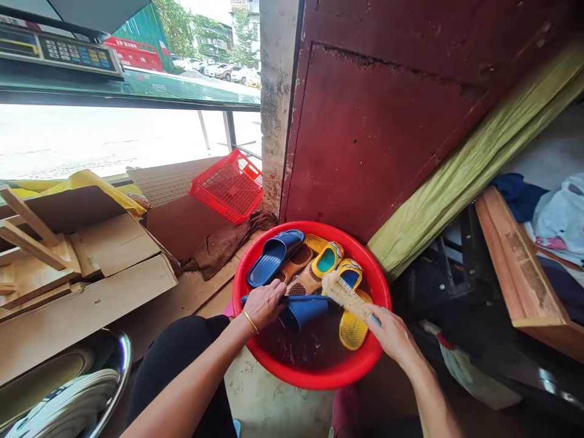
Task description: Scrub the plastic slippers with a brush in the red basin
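Observation:
A round red basin [314, 378] with dark water in it stands on the floor before me. My left hand [266, 304] is closed around one end of a blue slipper [305, 311], which is tipped on its side over the water. In my right hand [391, 331] is a scrubbing brush [344, 293] with pale bristles; its bristle end is just past the slipper's right end. Another blue slipper [276, 257] lies at the basin's back left. Yellow slippers [353, 325] and brown-soled footwear [298, 283] lie partly in the water behind and beside the brush.
A red plastic crate [230, 185] and a brown cloth [221, 246] lie behind left. Cardboard [104, 298] with a wooden stool fills the left side. A dark red door [374, 134] rises behind the basin, and a wooden shelf [520, 261] stands at right.

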The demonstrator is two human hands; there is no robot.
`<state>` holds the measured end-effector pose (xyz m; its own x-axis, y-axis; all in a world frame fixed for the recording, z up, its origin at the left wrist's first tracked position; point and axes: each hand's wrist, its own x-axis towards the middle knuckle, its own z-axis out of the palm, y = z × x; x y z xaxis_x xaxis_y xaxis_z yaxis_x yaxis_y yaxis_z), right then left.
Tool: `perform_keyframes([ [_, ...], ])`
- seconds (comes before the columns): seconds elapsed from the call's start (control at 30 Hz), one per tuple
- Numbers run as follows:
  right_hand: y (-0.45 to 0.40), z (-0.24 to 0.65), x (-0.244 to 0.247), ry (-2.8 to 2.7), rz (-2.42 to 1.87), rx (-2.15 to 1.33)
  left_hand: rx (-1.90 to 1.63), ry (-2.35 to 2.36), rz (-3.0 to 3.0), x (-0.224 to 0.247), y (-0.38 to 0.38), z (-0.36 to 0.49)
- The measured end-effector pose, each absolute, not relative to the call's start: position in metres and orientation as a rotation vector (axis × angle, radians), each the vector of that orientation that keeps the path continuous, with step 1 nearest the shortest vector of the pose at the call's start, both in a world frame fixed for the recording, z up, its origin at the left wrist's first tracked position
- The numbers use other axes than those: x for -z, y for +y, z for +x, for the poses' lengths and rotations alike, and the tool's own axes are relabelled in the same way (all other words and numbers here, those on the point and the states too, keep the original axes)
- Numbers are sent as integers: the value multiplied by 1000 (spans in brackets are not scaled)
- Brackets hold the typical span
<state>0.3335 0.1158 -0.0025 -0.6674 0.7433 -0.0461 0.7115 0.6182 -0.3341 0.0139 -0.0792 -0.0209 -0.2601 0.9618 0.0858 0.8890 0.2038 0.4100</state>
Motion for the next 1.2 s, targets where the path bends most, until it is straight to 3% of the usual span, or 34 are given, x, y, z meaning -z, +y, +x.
perform_keyframes([
  [0.2, 99, 310, -17, -2322, -1338, -812, -1222, 2275, 1320, 30, -64, 14],
  [0.37, 60, 283, -26, -2159, -1352, -1156, -1510, 1885, 858, 52, -33, 29],
  [0.5, 26, 280, -33, -2477, -1166, -1290, -1542, 1811, 749, 67, -15, 35],
  [0.67, -1, 275, -16, -2930, -1052, -978, -1600, 1607, 643, 81, -7, 48],
  [0.8, 19, 240, 10, -2863, -1213, -839, -1513, 1664, 758, 93, -9, 65],
  [0.93, 57, 204, 11, -2650, -1228, -942, -1354, 1777, 865, 94, -15, 67],
  [1.2, 21, 234, -19, -2918, -859, -1014, -1391, 1694, 508, 76, -17, 46],
])
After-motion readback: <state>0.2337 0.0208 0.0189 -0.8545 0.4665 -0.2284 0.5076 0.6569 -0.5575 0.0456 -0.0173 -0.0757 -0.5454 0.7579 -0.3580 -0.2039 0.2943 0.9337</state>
